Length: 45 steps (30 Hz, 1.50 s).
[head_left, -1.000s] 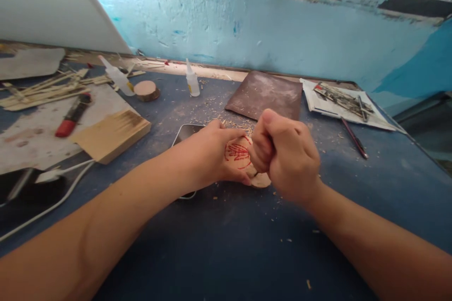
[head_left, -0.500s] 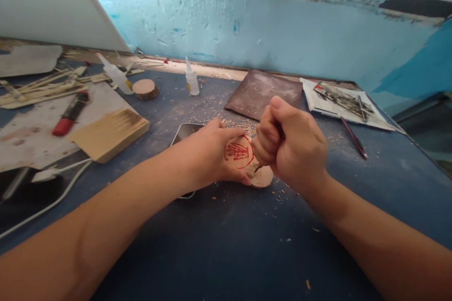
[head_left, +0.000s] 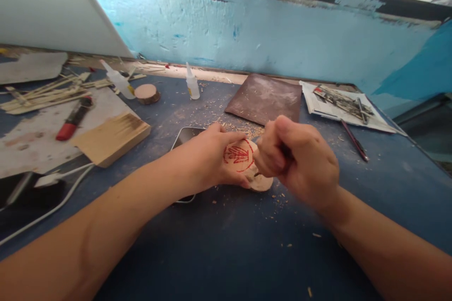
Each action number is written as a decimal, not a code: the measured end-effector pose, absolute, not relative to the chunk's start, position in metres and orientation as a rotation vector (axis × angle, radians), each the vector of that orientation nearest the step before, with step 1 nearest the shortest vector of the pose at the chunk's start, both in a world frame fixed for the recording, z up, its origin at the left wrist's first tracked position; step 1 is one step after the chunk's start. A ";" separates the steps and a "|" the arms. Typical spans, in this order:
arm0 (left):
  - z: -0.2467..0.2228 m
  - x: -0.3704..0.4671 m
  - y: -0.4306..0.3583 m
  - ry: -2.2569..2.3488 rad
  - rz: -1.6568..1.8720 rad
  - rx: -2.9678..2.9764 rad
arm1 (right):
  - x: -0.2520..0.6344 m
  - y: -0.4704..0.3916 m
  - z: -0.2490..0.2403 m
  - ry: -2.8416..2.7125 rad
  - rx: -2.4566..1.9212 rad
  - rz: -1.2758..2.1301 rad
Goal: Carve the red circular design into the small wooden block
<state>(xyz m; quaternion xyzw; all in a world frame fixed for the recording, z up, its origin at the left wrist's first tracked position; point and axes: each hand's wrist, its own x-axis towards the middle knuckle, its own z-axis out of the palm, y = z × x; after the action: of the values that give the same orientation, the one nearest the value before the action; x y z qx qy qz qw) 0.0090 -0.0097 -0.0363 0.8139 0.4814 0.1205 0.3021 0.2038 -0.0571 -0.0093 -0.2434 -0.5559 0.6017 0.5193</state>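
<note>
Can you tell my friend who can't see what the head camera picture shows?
A left hand steadies a small wooden disc with red drawn lines on a dusty blue table, while the fisted right hand presses down on it. Shavings lie around.

The pale wooden disc [head_left: 243,162] carries a red line drawing ringed in red. The tabletop [head_left: 226,249] is dark blue, flecked with tan shavings. Toward its far edge lies a brown sheet [head_left: 264,99]; near the left edge, a red-and-black marker [head_left: 72,120].
</note>
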 end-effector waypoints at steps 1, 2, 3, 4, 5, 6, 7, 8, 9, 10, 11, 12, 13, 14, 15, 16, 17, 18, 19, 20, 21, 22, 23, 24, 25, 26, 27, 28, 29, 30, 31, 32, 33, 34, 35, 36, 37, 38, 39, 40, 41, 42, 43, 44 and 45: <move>-0.034 0.009 -0.010 1.302 0.295 2.145 | 0.206 -0.054 -0.006 -1.252 -0.606 1.503; -0.032 0.009 -0.010 1.318 0.276 2.133 | 0.209 -0.052 -0.003 -1.167 -0.634 1.554; -0.031 0.009 -0.010 1.316 0.270 2.124 | 0.211 -0.049 0.001 -1.088 -0.659 1.583; -0.029 0.008 -0.010 1.292 0.277 2.126 | 0.214 -0.046 0.004 -1.023 -0.682 1.586; -0.027 0.006 -0.010 1.255 0.281 2.133 | 0.216 -0.045 0.008 -0.981 -0.701 1.567; -0.025 0.004 -0.010 1.209 0.273 2.146 | 0.218 -0.043 0.010 -0.958 -0.714 1.530; -0.023 0.002 -0.011 1.161 0.258 2.164 | 0.220 -0.042 0.012 -0.950 -0.720 1.489; -0.021 0.000 -0.012 1.114 0.232 2.182 | 0.221 -0.041 0.013 -0.951 -0.727 1.455; -0.019 -0.001 -0.013 1.073 0.205 2.195 | 0.222 -0.040 0.013 -0.952 -0.736 1.431; -0.017 -0.001 -0.014 1.054 0.178 2.198 | 0.222 -0.039 0.012 -0.953 -0.747 1.414; -0.015 0.000 -0.016 1.051 0.154 2.191 | 0.222 -0.039 0.011 -0.953 -0.759 1.403; -0.014 0.002 -0.017 1.046 0.150 2.189 | 0.222 -0.038 0.009 -0.956 -0.770 1.395; -0.014 0.004 -0.019 1.042 0.150 2.189 | 0.221 -0.038 0.007 -0.964 -0.781 1.391; -0.015 0.006 -0.020 1.034 0.162 2.198 | 0.220 -0.038 0.005 -0.977 -0.788 1.390; -0.016 0.008 -0.020 1.016 0.178 2.213 | 0.219 -0.039 0.003 -0.988 -0.791 1.398; -0.018 0.010 -0.020 0.994 0.202 2.236 | 0.218 -0.040 0.002 -0.995 -0.790 1.415; -0.019 0.010 -0.020 0.970 0.238 2.268 | 0.217 -0.041 0.002 -0.996 -0.784 1.434; -0.021 0.010 -0.019 0.944 0.280 2.311 | 0.216 -0.042 0.002 -0.996 -0.776 1.455; -0.023 0.010 -0.018 0.917 0.332 2.362 | 0.215 -0.043 0.002 -0.998 -0.767 1.473; -0.024 0.009 -0.016 0.890 0.391 2.416 | 0.215 -0.044 0.003 -1.006 -0.758 1.485; -0.025 0.007 -0.015 0.864 0.448 2.467 | 0.214 -0.045 0.004 -1.016 -0.751 1.488; -0.025 0.005 -0.013 0.838 0.497 2.510 | 0.215 -0.046 0.006 -1.028 -0.749 1.482; -0.026 0.003 -0.012 0.809 0.535 2.546 | 0.215 -0.046 0.007 -1.037 -0.753 1.473; -0.025 0.002 -0.011 0.781 0.562 2.576 | 0.216 -0.045 0.008 -1.042 -0.762 1.459; -0.024 0.000 -0.010 0.752 0.581 2.605 | 0.217 -0.045 0.008 -1.042 -0.772 1.441; -0.023 -0.001 -0.009 0.729 0.585 2.638 | 0.218 -0.044 0.008 -1.039 -0.780 1.425; -0.022 -0.003 -0.009 0.713 0.572 2.673 | 0.218 -0.043 0.008 -1.035 -0.784 1.411; -0.020 -0.003 -0.010 0.705 0.550 2.709 | 0.218 -0.042 0.007 -1.030 -0.784 1.403; -0.018 -0.004 -0.011 0.711 0.525 2.740 | 0.218 -0.041 0.006 -1.025 -0.782 1.399; -0.017 -0.003 -0.012 0.725 0.495 2.762 | 0.217 -0.041 0.004 -1.019 -0.780 1.399; -0.016 -0.003 -0.013 0.739 0.470 2.772 | 0.216 -0.041 0.003 -1.015 -0.780 1.404; -0.015 -0.001 -0.014 0.756 0.453 2.763 | 0.215 -0.041 0.001 -1.013 -0.781 1.411; -0.014 0.000 -0.014 0.769 0.451 2.734 | 0.215 -0.042 -0.001 -1.014 -0.780 1.420; -0.014 0.002 -0.015 0.783 0.461 2.688 | 0.214 -0.043 -0.003 -1.019 -0.773 1.430; -0.014 0.004 -0.015 0.799 0.488 2.631 | 0.213 -0.043 -0.004 -1.027 -0.764 1.438; -0.015 0.005 -0.015 0.813 0.535 2.572 | 0.213 -0.044 -0.006 -1.034 -0.754 1.441; -0.015 0.006 -0.014 0.840 0.587 2.512 | 0.212 -0.044 -0.006 -1.042 -0.750 1.442; -0.015 0.007 -0.014 0.882 0.637 2.451 | 0.212 -0.045 -0.007 -1.046 -0.751 1.438; -0.014 0.008 -0.013 0.939 0.680 2.386 | 0.212 -0.045 -0.007 -1.048 -0.756 1.434; -0.013 0.008 -0.013 1.005 0.712 2.306 | 0.212 -0.045 -0.007 -1.049 -0.766 1.429; -0.013 0.009 -0.013 1.063 0.733 2.207 | 0.212 -0.045 -0.007 -1.051 -0.774 1.426; -0.012 0.010 -0.013 1.101 0.749 2.092 | 0.212 -0.045 -0.007 -1.053 -0.774 1.424; -0.011 0.011 -0.013 1.112 0.762 1.969 | 0.212 -0.045 -0.008 -1.054 -0.769 1.424; -0.010 0.012 -0.014 1.095 0.769 1.849 | 0.212 -0.045 -0.008 -1.055 -0.757 1.426; -0.010 0.014 -0.014 1.065 0.772 1.737 | 0.211 -0.045 -0.008 -1.056 -0.744 1.428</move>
<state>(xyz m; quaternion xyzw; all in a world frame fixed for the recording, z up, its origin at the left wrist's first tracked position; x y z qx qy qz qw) 0.0139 -0.0142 -0.0103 0.7066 0.4334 0.3139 0.4630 0.2112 -0.0449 -0.0083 -0.3172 -0.4501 0.6087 0.5713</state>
